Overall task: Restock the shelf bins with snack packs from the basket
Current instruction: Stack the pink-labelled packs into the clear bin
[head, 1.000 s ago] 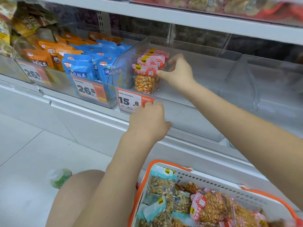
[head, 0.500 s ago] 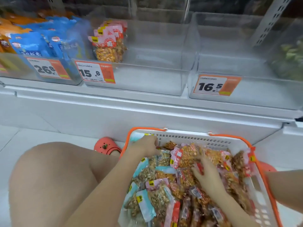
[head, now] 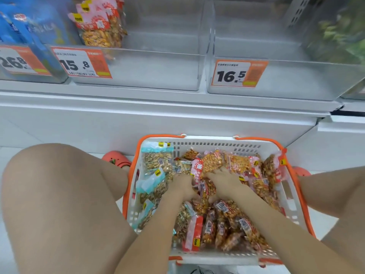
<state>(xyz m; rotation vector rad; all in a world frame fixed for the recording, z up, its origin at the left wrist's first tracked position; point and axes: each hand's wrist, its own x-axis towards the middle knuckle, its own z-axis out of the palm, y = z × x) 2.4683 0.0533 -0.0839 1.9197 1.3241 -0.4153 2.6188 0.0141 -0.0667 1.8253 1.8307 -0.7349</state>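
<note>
The white basket with an orange rim [head: 213,144] stands on the floor between my knees, full of snack packs. Teal-topped packs [head: 157,157] lie on its left side, red-topped orange packs [head: 238,165] across the middle and right. My left hand [head: 182,187] is in the pile, fingers curled against a red-topped pack [head: 197,172]. Beside it, my right hand [head: 224,181] grips another red-topped pack [head: 207,189] between fingers and thumb. Above, the clear 15.8 bin [head: 150,73] has a few red-topped packs [head: 98,30] at its left end. Nothing shows inside the 16.5 bin [head: 296,82].
A bin of blue packs [head: 33,26] stands at the far left and a bin of green packs [head: 339,32] at the far right. The white shelf base [head: 158,119] runs behind the basket. An orange clog [head: 118,161] sits left of the basket.
Both hands left the 15.8 bin and came down into the basket. Over the last half second they moved together at the middle of the pile, onto red-topped packs.
</note>
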